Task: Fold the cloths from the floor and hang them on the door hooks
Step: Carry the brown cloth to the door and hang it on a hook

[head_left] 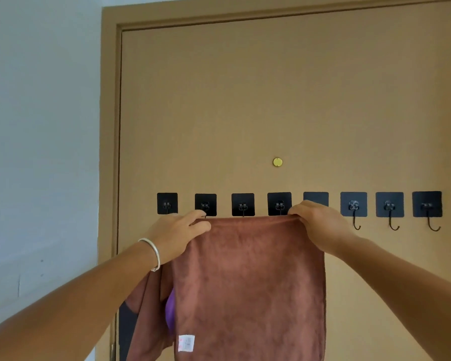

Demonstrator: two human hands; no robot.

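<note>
— What does the cloth (250, 282) look like?
— Brown, soft, with a white label near its lower left. It hangs flat against the door (271, 100), just below the row of black hooks (353, 207).
— Who holds it?
— The left hand (177, 235) and right hand (320, 225) pinch its top corners.
— The room?
— Tan door, pale wall (42, 126) left.

Left arm: bare from forearm to wrist, no sleeve in view.
Left wrist: a thin silver bangle (151, 252), smooth and rounded, open-ended with a small gap at its lower side.
Left hand (179, 234): no rings visible.
Right arm: bare, no sleeve, no jewellery.
Right hand (320, 225): no rings visible.
</note>
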